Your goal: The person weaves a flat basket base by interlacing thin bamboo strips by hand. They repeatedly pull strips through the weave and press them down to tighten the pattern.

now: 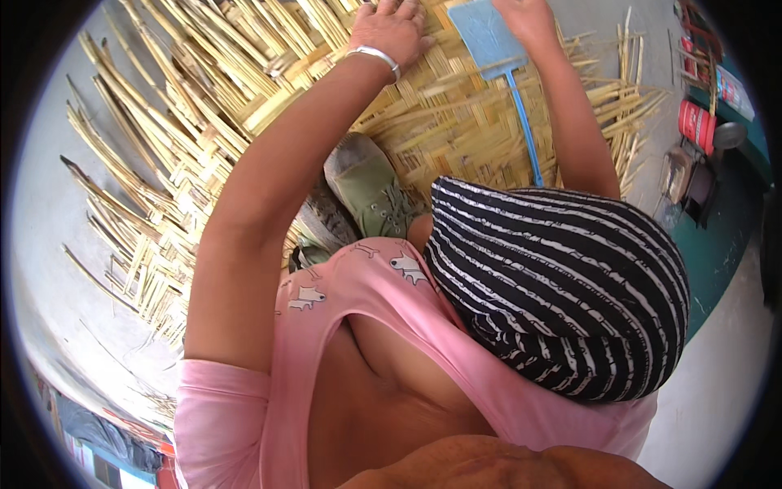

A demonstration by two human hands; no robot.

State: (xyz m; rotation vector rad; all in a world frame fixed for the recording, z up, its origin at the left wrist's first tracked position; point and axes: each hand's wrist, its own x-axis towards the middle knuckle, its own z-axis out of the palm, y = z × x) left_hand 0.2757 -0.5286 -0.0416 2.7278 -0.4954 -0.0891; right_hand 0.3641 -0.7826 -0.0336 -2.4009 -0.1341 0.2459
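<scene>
Beneath me a mat of yellow split cane strips is partly woven, and long loose ends stick out to the left and right. My left hand, with a silver bangle at its wrist, lies palm down on the strips at the top of the view, its fingers apart. At the upper right my right hand is beside the head of a blue fly swatter, which lies on the mat with its thin handle pointing toward me. The top edge cuts off that hand's fingers, so their hold is hidden.
My green canvas shoe rests on the mat. A black-and-white striped cloth covers my right knee. Off to the right are a red can and other small items beside a green surface. Grey floor borders the mat at left.
</scene>
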